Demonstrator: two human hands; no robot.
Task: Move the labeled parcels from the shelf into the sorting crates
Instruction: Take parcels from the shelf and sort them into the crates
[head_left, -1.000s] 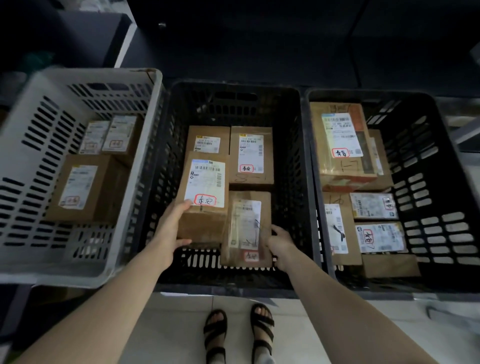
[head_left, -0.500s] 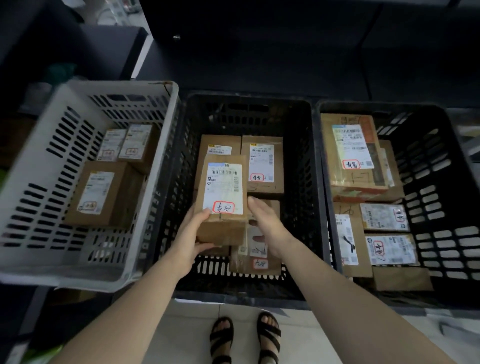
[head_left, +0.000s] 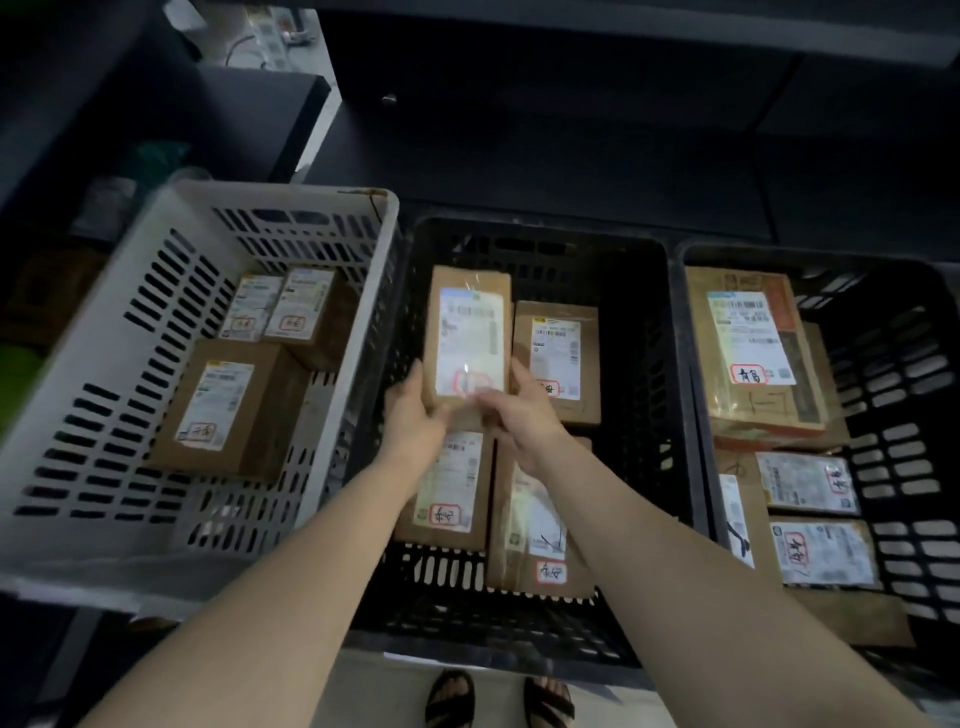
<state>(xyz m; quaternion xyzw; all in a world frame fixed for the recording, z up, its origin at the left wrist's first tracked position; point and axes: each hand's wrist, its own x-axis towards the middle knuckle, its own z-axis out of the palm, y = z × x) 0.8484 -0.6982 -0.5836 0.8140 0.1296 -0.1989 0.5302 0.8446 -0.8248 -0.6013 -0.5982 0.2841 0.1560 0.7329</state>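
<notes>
Both hands grip the near end of a labeled cardboard parcel (head_left: 467, 332) over the far left of the middle black crate (head_left: 540, 236). My left hand (head_left: 413, 415) holds its left edge and my right hand (head_left: 511, 410) its right edge. The parcel's label is blurred. Beneath and around it lie three more labeled parcels: one at the far right (head_left: 558, 358), one at the near left (head_left: 449, 493), one at the near right (head_left: 535, 540).
A white crate (head_left: 124, 291) on the left holds three labeled boxes. A black crate (head_left: 893, 364) on the right holds several labeled parcels. Dark shelving stands behind the crates. My sandalled feet (head_left: 498, 699) stand on the pale floor in front.
The parcel has moved away from me toward the far left of the middle crate, uncovering the near-left parcel. My right hand shifted from the near-right parcel onto the held one.
</notes>
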